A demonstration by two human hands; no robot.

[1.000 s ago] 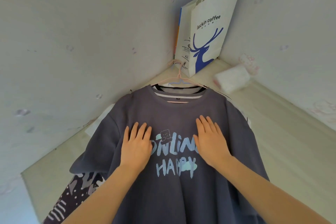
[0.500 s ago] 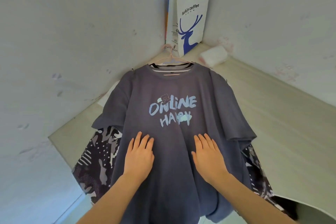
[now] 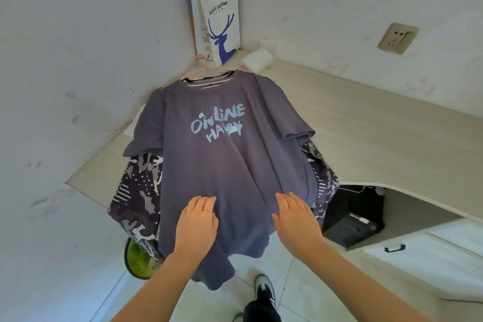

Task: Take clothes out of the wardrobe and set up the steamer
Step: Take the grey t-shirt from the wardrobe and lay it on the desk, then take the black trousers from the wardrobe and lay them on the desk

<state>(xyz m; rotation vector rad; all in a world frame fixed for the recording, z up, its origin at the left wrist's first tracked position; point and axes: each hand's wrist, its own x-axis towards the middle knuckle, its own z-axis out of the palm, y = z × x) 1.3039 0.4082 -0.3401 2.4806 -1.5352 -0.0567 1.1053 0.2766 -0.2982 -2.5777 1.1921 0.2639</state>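
View: head camera, looking down over both forearms at a desk corner.
T-shirt point(image 3: 222, 165): grey-blue, printed "ONLINE HAPPY" in pale blue. It lies front up on the desk top point(image 3: 366, 125), its collar toward the wall corner and its lower half hanging over the desk's front edge above the floor.
Hanger point(image 3: 209, 70): pale pink, inside the collar, with the hook pointing toward the corner.
Patterned garment point(image 3: 138, 198): dark with white and grey shapes. It lies under the T-shirt and shows on both sides of it.
Left hand point(image 3: 197, 222): palm down on the lower front of the T-shirt, fingers together and nearly straight, gripping nothing.
Right hand point(image 3: 295, 219): palm down near the T-shirt's right edge, fingers straight and together, holding nothing.
Paper bag point(image 3: 222, 21): white with a blue deer and "luckin coffee", standing upright in the corner behind the hanger.
White packet point(image 3: 257, 59): lies on the desk just beside the bag.
Wall socket point(image 3: 397, 38): on the right wall, above the desk.
Under the desk: a black box point(image 3: 352, 225) in the opening, and a white drawer with a dark handle point(image 3: 394, 248) to its right.
Floor: a green-lined bin point(image 3: 138, 261) at the left and a person's shoe point(image 3: 265, 287) on pale tiles.
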